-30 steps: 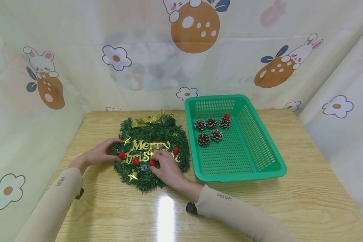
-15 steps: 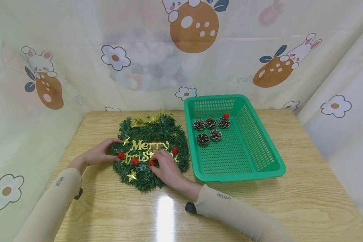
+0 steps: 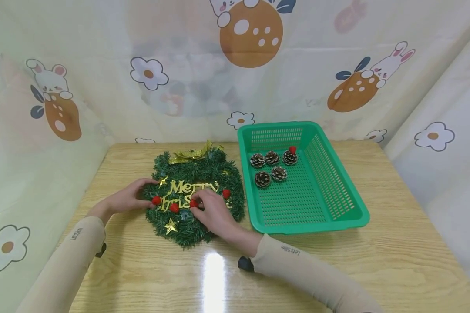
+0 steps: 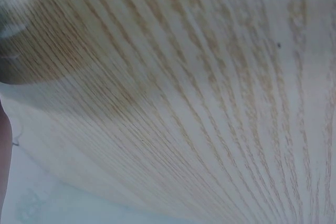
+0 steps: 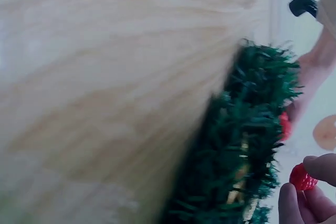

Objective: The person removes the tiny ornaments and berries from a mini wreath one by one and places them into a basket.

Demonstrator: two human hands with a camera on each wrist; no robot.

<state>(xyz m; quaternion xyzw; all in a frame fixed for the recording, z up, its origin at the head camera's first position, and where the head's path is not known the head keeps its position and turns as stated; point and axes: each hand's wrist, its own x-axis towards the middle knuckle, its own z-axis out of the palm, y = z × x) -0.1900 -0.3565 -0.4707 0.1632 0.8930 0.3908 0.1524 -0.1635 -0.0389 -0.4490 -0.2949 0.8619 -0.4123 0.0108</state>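
A green Christmas wreath [image 3: 188, 237] lies on the table, with gold "Merry Christmas" lettering [image 3: 178, 187] across its middle. Thumb and fingertips of my right hand [image 3: 215, 213] pinch a red artificial berry [image 3: 194, 203] over the lower part of the lettering. The right wrist view shows this bumpy berry [image 5: 303, 178] held between the fingertips, apart from the greenery. At the wreath's left edge, my left hand [image 3: 131, 196] holds the rim, thumb and fingers spread around it. Other red berries [image 3: 174, 208] and a gold star [image 3: 171, 226] sit on the wreath.
Right of the wreath stands a green plastic basket [image 3: 313, 228], holding several pine cones [image 3: 263, 179] and another red berry [image 3: 292, 150]. A gold ribbon bow [image 3: 192, 155] tops the wreath. A patterned curtain [image 3: 188, 113] hangs behind the table [image 3: 152, 278].
My right hand has risen slightly and moved a little left, bringing the pinched berry up from the wreath. The left hand stays at the rim.
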